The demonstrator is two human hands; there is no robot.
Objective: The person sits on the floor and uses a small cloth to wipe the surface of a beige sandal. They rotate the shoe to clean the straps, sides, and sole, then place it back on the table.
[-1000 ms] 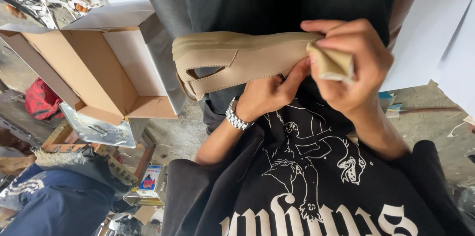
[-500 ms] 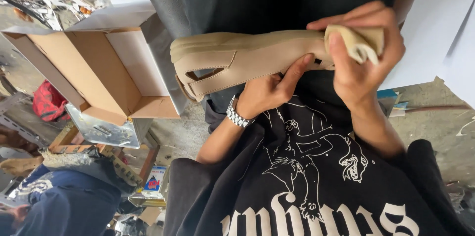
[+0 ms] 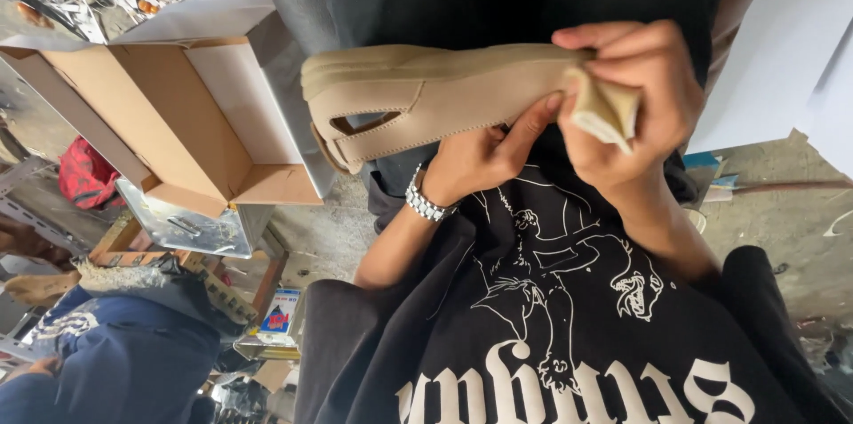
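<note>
1. Overhead, a person in a black printed T-shirt (image 3: 569, 335) holds a tan slip-on shoe (image 3: 426, 95) sideways at chest height, its heel end toward the left of the scene and its toe end toward the right.
2. The left hand (image 3: 480, 157), a silver link watch (image 3: 426, 202) on its wrist, grips the shoe from beneath, with the thumb pressed up against the side of the upper.
3. The right hand (image 3: 631, 104) closes over the toe end, fingers curled across the top, and pinches a small folded tan pad (image 3: 604, 108) against the shoe; whether the pad is cloth or paper cannot be told.
4. The shoe sits in the middle of the scene, between the two hands, touching both; a cut-out slit shows in its side near the heel.
5. To the left, an open cardboard shoebox (image 3: 151, 113) with a white outer wall lies well apart from the shoe, its brown inside facing the camera.
6. Lower left, a dark blue garment (image 3: 124, 362) with a fleecy collar lies among clutter, with a red cloth (image 3: 84, 175) just beyond it.
7. At the right edge, flat white sheets (image 3: 782, 42) lean above a grey concrete floor (image 3: 782, 211).
</note>
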